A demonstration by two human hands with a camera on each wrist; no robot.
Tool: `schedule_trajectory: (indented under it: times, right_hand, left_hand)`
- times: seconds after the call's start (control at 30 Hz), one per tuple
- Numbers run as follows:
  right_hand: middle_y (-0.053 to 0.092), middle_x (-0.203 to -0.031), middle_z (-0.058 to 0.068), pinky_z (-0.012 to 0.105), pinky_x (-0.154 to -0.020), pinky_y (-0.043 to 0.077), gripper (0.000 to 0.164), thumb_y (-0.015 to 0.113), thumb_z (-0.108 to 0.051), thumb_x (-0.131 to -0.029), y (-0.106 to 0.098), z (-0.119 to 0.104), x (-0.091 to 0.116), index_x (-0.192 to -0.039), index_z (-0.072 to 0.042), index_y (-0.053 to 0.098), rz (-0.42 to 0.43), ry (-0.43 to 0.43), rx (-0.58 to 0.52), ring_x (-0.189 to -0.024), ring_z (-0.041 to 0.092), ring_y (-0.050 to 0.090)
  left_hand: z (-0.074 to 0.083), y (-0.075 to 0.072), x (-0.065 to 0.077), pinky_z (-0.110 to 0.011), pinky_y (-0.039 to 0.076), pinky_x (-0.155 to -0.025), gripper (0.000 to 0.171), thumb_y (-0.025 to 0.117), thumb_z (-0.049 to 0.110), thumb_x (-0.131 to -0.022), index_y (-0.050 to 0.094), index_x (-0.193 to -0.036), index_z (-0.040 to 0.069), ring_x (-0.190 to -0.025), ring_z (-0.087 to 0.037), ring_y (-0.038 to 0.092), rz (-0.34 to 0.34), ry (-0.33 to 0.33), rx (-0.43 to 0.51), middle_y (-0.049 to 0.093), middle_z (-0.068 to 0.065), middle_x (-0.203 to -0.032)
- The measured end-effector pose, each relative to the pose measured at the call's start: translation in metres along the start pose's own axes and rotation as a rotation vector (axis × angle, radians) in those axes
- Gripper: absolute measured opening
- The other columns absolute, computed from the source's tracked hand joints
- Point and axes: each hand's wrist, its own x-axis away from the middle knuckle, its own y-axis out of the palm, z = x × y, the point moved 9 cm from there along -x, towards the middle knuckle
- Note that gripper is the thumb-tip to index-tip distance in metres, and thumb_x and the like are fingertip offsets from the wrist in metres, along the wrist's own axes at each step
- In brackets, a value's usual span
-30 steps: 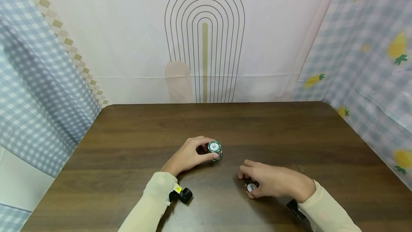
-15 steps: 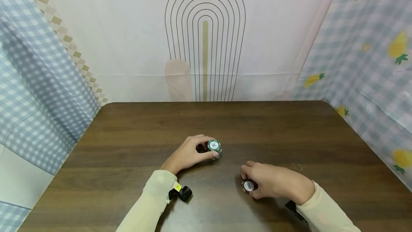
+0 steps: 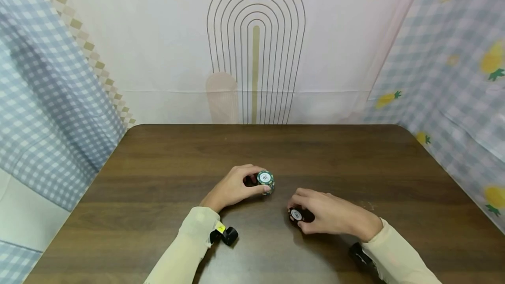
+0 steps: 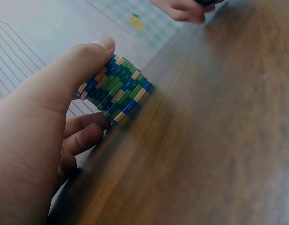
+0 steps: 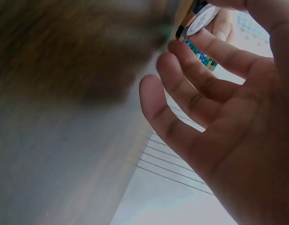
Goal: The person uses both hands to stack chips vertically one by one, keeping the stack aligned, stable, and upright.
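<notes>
Near the middle of the table, my left hand (image 3: 230,189) grips a short stack of green poker chips (image 3: 266,178) between thumb and fingers. In the left wrist view the stack's striped edges (image 4: 118,91) show in green, blue and cream, slightly uneven, with its bottom right at the wood. My right hand (image 3: 333,214), nearer the front and to the right, pinches a black poker chip (image 3: 295,214) with a white, numbered centre. The right wrist view shows the black chip (image 5: 199,22) tilted at thumb and index finger, the other fingers loosely bent behind it.
The brown wooden table (image 3: 177,152) extends around both hands. A white cloth (image 3: 158,56) with line arches hangs behind it; checked cloths hang at the left (image 3: 51,82) and right (image 3: 438,78). A black wrist camera (image 3: 229,235) sticks out beside the left sleeve.
My right hand has carried the black chip leftward and farther from me, closer to the green stack. My left hand stays in place on the stack.
</notes>
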Motion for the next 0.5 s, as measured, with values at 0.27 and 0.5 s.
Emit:
schedule_trajectory:
  times: [0.27, 0.5]
  right_hand:
    - [0.059, -0.115, -0.014, 0.032, -0.076, 0.050, 0.037, 0.071, -0.018, -0.094, -0.018, 0.001, -0.015, -0.131, -0.021, 0.069, 0.159, -0.014, -0.021, -0.088, 0.006, 0.056]
    - [0.059, -0.117, -0.008, 0.030, -0.077, 0.051, 0.039, 0.074, -0.012, -0.091, -0.044, -0.012, -0.038, -0.129, -0.015, 0.067, 0.388, -0.028, -0.042, -0.094, 0.012, 0.059]
  left_hand:
    - [-0.001, 0.002, 0.000, -0.029, 0.055, -0.080, 0.049, 0.079, 0.052, -0.093, 0.071, -0.134, 0.026, -0.091, -0.004, 0.063, -0.008, -0.004, -0.020, 0.067, 0.016, -0.108]
    - [0.003, -0.001, 0.000, -0.028, 0.054, -0.080, 0.045, 0.081, 0.046, -0.093, 0.073, -0.132, 0.024, -0.090, -0.005, 0.063, 0.000, 0.033, -0.028, 0.068, 0.013, -0.106]
